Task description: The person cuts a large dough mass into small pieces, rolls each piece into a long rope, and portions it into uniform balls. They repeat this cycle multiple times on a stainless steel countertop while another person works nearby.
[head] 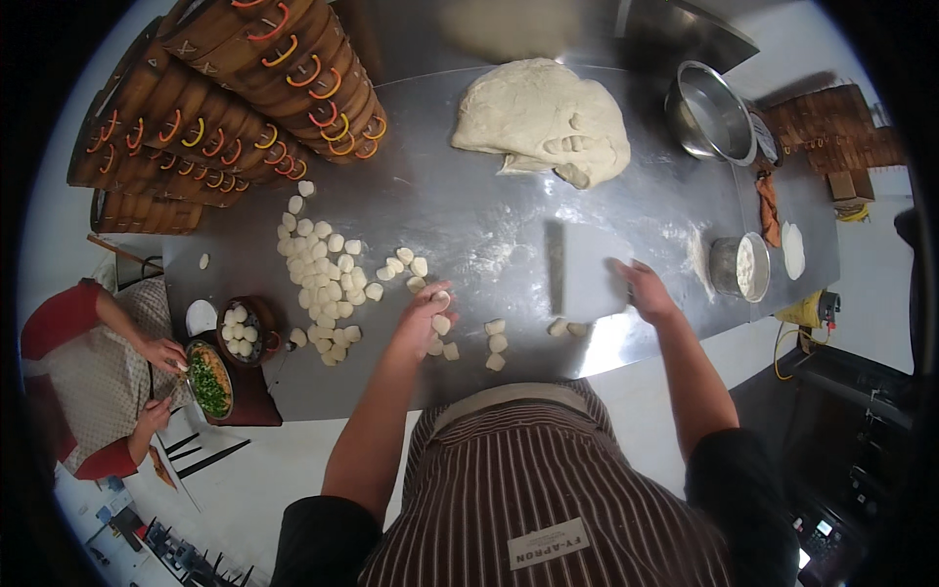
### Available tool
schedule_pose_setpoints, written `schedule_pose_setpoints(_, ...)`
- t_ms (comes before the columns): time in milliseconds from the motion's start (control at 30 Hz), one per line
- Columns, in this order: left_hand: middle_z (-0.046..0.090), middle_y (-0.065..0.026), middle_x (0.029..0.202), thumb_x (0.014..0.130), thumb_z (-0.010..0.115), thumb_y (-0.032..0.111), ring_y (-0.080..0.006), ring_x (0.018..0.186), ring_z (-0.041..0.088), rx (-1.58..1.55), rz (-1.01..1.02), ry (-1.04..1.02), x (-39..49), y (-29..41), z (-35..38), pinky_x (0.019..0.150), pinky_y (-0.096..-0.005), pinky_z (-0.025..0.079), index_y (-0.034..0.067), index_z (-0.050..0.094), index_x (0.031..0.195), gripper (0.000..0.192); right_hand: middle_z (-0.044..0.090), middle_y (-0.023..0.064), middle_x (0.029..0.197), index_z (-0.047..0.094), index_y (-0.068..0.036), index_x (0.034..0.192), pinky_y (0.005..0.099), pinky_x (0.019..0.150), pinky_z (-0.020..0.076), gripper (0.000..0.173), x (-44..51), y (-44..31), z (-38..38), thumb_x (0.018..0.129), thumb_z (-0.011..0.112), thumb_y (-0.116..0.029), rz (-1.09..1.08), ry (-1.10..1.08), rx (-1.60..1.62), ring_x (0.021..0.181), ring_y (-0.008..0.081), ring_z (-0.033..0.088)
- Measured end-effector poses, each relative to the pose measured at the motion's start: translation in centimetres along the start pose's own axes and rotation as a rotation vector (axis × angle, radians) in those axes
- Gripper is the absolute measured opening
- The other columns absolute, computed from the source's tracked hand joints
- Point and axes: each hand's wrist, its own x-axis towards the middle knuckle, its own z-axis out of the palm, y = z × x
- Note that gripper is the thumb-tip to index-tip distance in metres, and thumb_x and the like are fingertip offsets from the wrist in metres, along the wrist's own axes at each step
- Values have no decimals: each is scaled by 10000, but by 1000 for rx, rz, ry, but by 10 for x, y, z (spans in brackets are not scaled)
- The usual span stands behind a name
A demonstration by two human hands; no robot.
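My left hand (427, 317) is over the front half of the metal table with small dough pieces (441, 324) at its fingers. More cut dough pieces (497, 343) lie in a short row to its right, and two others (566, 328) sit near the front edge. My right hand (650, 292) grips the right edge of a flat rectangular blade (593, 268), which looks like a dough scraper and is blurred. A large mass of dough (539, 117) rests at the back. Left of my left hand, many flour-dusted pieces (323, 271) lie in a heap.
Stacked bamboo steamers (293, 81) stand at the back left. At the left, a person (110, 359) works beside a bowl of green and orange filling (210, 381) and a steamer with dough balls (238, 334). A steel bowl (710, 114) and a flour tin (739, 267) are at the right.
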Motion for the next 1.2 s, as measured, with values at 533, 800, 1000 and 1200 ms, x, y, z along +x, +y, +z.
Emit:
schedule_pose_setpoints(533,680,-232,1361,1015,735,241,-306,1236,631,352,358,550,-24,-95,-70,1074,-413,507,-65,738,1261,392,743,56,1187,670,-19,1378,371,944,572,510,-57,73,51,1059,717,-414,242,54,82,1037,173,697)
schedule_pose_setpoints(800,709,-76,1167,1106,571,400,-253,1064,647,448,415,774,-44,-95,-10,927,-391,514,30,650,1368,460,765,112,1064,691,63,1312,334,902,559,551,-29,79,224,1061,736,-425,220,-108,-37,975,179,685)
schedule_pose_setpoints(1000,699,-22,1016,1114,541,461,-163,833,676,-447,26,253,-53,-36,-54,677,-312,529,129,642,1294,391,765,74,999,728,-4,1222,319,714,572,394,9,16,192,1086,701,-373,74,-66,177,741,149,667)
schedule_pose_setpoints(1200,687,7,1014,1019,678,200,-105,796,632,-95,150,484,-49,-30,-83,669,-277,497,147,689,1320,306,767,83,1058,718,28,1250,312,826,575,455,39,35,240,1082,701,-394,35,-205,-188,898,164,711)
